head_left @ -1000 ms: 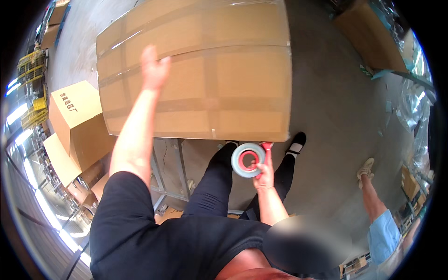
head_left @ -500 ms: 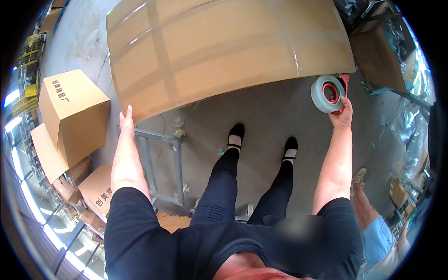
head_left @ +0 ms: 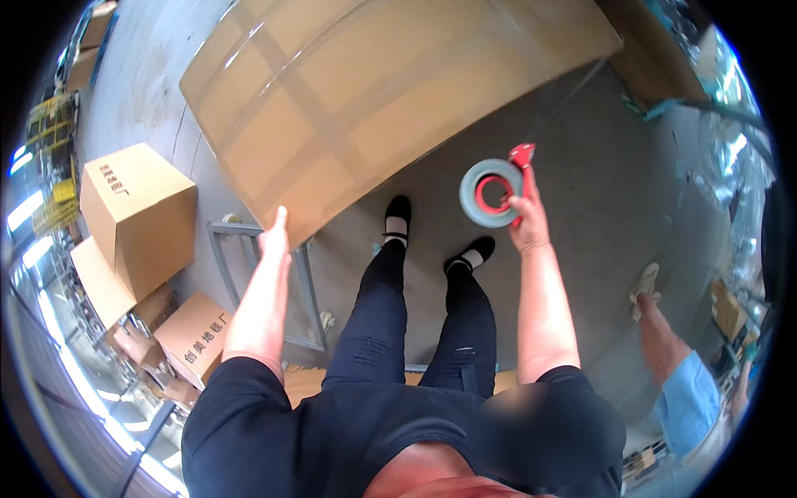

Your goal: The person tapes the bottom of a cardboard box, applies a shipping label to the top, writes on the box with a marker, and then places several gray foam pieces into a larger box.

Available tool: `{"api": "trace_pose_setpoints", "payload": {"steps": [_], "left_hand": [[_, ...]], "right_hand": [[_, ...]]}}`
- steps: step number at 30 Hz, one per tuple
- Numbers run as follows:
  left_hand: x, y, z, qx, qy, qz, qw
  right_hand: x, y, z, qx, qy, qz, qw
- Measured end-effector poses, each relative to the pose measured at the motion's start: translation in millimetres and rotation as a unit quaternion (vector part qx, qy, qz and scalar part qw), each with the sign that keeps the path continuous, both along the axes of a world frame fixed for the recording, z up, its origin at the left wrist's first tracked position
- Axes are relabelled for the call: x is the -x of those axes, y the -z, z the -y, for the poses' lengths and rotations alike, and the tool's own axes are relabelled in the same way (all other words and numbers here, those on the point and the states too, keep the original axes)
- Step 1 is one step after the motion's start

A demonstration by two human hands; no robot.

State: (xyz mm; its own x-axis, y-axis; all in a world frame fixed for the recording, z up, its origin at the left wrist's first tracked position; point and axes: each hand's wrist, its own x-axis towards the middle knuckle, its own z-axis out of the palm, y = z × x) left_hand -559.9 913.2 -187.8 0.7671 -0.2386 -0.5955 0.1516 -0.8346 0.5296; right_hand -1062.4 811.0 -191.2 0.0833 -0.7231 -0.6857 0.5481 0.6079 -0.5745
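Observation:
A large brown cardboard box (head_left: 374, 91), with clear tape bands across its top, lies tilted ahead of me. My left hand (head_left: 276, 236) rests against its near left corner, a finger stretched up along the edge; the other fingers are partly hidden. My right hand (head_left: 529, 220) grips a red tape dispenser (head_left: 522, 154) with a large roll of clear tape (head_left: 476, 193) on it, held apart from the box over the floor. A thin clear strip (head_left: 574, 90) seems to run from the box's right corner toward the dispenser.
A grey metal cart frame (head_left: 309, 290) stands under the near left corner. Cardboard cartons (head_left: 154, 220) are stacked at the left. On the right, another person's leg (head_left: 662, 340) shows in blue shorts, with clear plastic wrap (head_left: 730, 216) beyond. My feet stand on the concrete floor (head_left: 581, 274).
My right hand has drawn the tape dispenser left and away from the box's right corner. In view, the box is turned; its near left corner and my left hand sit further right. My feet have shifted.

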Motion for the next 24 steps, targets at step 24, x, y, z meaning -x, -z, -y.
{"api": "trace_pose_setpoints", "payload": {"steps": [24], "left_hand": [[538,-53,-21,-0.253,0.146,-0.584,0.757]], "right_hand": [[151,-11,-330,-0.064,0.156,-0.078,0.983]]}}
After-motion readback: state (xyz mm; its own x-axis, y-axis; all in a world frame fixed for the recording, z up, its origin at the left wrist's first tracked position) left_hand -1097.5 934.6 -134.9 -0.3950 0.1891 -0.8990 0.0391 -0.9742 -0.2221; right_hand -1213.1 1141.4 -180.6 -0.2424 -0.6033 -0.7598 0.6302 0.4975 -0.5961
